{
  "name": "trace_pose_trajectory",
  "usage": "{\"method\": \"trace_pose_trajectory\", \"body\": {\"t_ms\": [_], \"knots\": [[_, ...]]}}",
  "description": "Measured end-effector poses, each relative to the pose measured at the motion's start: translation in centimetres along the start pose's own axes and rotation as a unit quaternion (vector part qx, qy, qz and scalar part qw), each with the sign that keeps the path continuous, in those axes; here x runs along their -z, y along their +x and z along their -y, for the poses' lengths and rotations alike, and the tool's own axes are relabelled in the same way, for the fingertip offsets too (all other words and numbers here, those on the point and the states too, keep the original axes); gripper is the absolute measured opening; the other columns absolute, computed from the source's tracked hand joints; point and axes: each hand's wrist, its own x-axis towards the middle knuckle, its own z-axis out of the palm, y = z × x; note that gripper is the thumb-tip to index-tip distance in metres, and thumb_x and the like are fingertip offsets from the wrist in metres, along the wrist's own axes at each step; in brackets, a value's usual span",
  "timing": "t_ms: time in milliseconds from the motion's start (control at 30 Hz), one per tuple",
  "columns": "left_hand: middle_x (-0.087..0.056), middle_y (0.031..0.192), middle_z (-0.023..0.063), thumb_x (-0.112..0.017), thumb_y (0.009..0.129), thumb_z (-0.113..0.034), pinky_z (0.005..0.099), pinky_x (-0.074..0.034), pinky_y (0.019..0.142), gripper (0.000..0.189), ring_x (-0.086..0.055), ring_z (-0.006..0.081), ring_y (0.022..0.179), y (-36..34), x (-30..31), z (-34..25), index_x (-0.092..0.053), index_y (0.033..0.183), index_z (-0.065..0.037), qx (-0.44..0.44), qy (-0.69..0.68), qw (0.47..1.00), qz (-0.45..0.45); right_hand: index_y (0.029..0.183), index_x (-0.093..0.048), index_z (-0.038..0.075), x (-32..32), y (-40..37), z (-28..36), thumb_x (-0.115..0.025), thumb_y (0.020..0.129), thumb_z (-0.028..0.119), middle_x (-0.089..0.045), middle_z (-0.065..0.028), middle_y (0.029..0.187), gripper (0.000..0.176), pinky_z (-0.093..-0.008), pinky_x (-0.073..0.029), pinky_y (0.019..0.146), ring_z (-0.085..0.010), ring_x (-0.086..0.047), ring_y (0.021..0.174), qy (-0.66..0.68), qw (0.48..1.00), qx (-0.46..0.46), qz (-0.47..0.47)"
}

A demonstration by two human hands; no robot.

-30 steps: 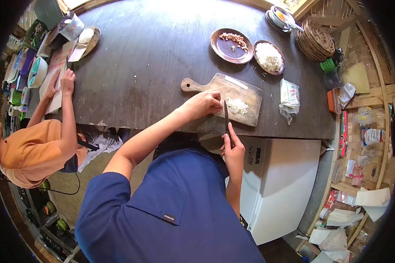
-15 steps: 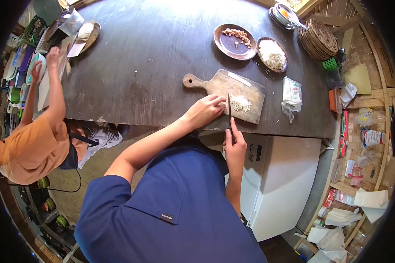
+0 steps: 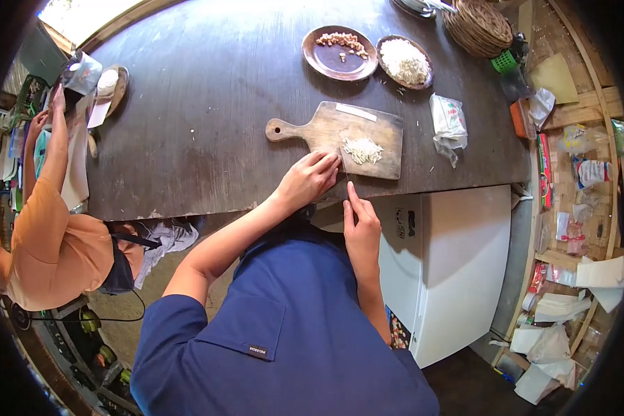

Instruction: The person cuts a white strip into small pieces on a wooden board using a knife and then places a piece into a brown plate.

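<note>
My left hand (image 3: 309, 179) is closed at the front edge of the wooden cutting board (image 3: 319, 128), fingertips bunched beside the knife blade; whatever they pinch is hidden. Gripped in my right hand (image 3: 362, 225) is a knife (image 3: 346, 170), index finger stretched along it, its thin blade pointing away from me over the board. Right of the blade lies a pile of thin white strips (image 3: 362, 150). A longer flat white piece (image 3: 356, 111) rests near the board's far edge.
Beyond the board stand a plate of small brown pieces (image 3: 342, 43) and a bowl of white shreds (image 3: 405, 62). A plastic packet (image 3: 448, 125) lies to the right, above a white appliance (image 3: 457, 270). At far left, a person in an orange shirt (image 3: 62, 256) reaches over the table.
The view has shifted, so the board and dishes appear farther left and higher. My hands remain at the board's front edge with the knife. The other person's hands are closer together.
</note>
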Motion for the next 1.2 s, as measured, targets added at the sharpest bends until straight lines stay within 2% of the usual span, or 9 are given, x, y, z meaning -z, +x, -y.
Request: {"method": "trace_pose_trajectory", "body": {"t_ms": [367, 467, 533, 567, 633, 767, 800, 1100, 1200], "knots": [[-0.069, 0.123, 0.0113, -0.073, 0.087, -0.011, 0.0369, -0.054, 0.105, 0.038, -0.065, 0.0268, 0.115, -0.1, 0.0, -0.2, -0.072, 0.121, 0.004, 0.011, 0.021, 1.0, -0.001, 0.149, -0.064, 0.017, -0.5, -0.8, -1.0, -0.065, 0.104, 0.01, -0.069, -0.0164, 0.104, 0.046, -0.0402, -0.055, 0.083, -0.0304, -0.068, 0.085, 0.012, 1.0, 0.007, 0.007], [-0.069, 0.123, 0.0123, -0.073, 0.086, -0.011, 0.037, -0.054, 0.105, 0.038, -0.065, 0.0271, 0.116, -0.3, 0.0, -0.2, -0.072, 0.121, 0.005, 0.015, 0.009, 1.0, 0.01, 0.148, -0.064, 0.014, -1.3, 1.2, -1.0, -0.064, 0.105, 0.01, -0.069, -0.0182, 0.102, 0.044, -0.0401, -0.054, 0.084, -0.0326, -0.067, 0.084, 0.03, 0.999, 0.008, 0.009], [-0.069, 0.122, 0.0127, -0.073, 0.086, -0.011, 0.0367, -0.054, 0.105, 0.038, -0.065, 0.0271, 0.117, -0.3, -0.1, -0.3, -0.072, 0.121, 0.005, 0.013, 0.013, 1.0, 0.006, 0.149, -0.063, 0.015, -1.5, 3.3, -1.3, -0.063, 0.106, 0.014, -0.07, -0.0194, 0.106, 0.043, -0.0467, -0.056, 0.083, -0.0387, -0.071, 0.094, 0.045, 0.998, 0.033, 0.021], [-0.069, 0.122, 0.0127, -0.073, 0.086, -0.011, 0.0367, -0.054, 0.105, 0.038, -0.065, 0.0271, 0.117, -0.4, -0.2, -0.5, -0.072, 0.121, 0.005, 0.014, 0.013, 1.0, 0.004, 0.149, -0.063, 0.015, -1.5, 3.5, -1.5, -0.063, 0.106, 0.014, -0.07, -0.0194, 0.106, 0.043, -0.0467, -0.056, 0.083, -0.0387, -0.071, 0.094, 0.043, 0.998, 0.033, 0.022], [-0.069, 0.121, 0.0123, -0.073, 0.087, -0.011, 0.0362, -0.054, 0.105, 0.036, -0.065, 0.027, 0.116, -0.1, 0.1, -0.4, -0.072, 0.119, 0.005, 0.014, -0.003, 1.0, -0.005, 0.148, -0.064, 0.015, -1.7, 4.3, -1.5, -0.063, 0.105, 0.013, -0.071, -0.0205, 0.107, 0.043, -0.0473, -0.055, 0.084, -0.0404, -0.071, 0.094, 0.056, 0.995, 0.084, -0.014], [-0.067, 0.113, 0.0113, -0.068, 0.09, -0.014, 0.0344, -0.052, 0.104, 0.028, -0.063, 0.0247, 0.114, -0.1, 0.1, -0.5, -0.073, 0.109, 0.006, 0.019, -0.005, 1.0, -0.018, 0.148, -0.064, 0.018, -0.6, 1.4, -0.5, -0.063, 0.106, 0.014, -0.07, -0.0173, 0.105, 0.043, -0.0466, -0.056, 0.083, -0.037, -0.072, 0.092, 0.008, 1.0, 0.01, 0.029], [-0.068, 0.118, 0.0132, -0.071, 0.089, -0.01, 0.0387, -0.055, 0.102, 0.03, -0.065, 0.0287, 0.113, -0.1, 0.2, -0.6, -0.072, 0.114, 0.007, 0.033, -0.034, 0.999, -0.011, 0.149, -0.064, 0.019, -0.7, 1.0, -0.5, -0.063, 0.106, 0.014, -0.069, -0.0155, 0.105, 0.043, -0.0467, -0.057, 0.082, -0.0355, -0.072, 0.091, -0.006, 1.0, 0.009, 0.026], [-0.069, 0.117, 0.0136, -0.072, 0.089, -0.011, 0.0386, -0.054, 0.103, 0.029, -0.066, 0.0297, 0.112, -0.3, 0.2, -0.3, -0.072, 0.113, 0.006, 0.019, -0.03, 0.999, -0.007, 0.149, -0.064, 0.019, -2.2, 4.2, -0.7, -0.061, 0.107, 0.016, -0.07, -0.018, 0.109, 0.042, -0.0475, -0.057, 0.082, -0.0385, -0.073, 0.094, 0.037, 0.997, 0.066, -0.013], [-0.069, 0.116, 0.0131, -0.071, 0.09, -0.01, 0.0377, -0.055, 0.101, 0.027, -0.066, 0.0289, 0.111, -0.1, 0.1, -0.4, -0.072, 0.112, 0.006, 0.02, -0.029, 0.999, -0.014, 0.149, -0.063, 0.017, -1.4, 2.3, -0.3, -0.062, 0.106, 0.015, -0.07, -0.0184, 0.105, 0.043, -0.0455, -0.056, 0.083, -0.0368, -0.072, 0.092, 0.013, 0.999, 0.035, 0.009]]}}
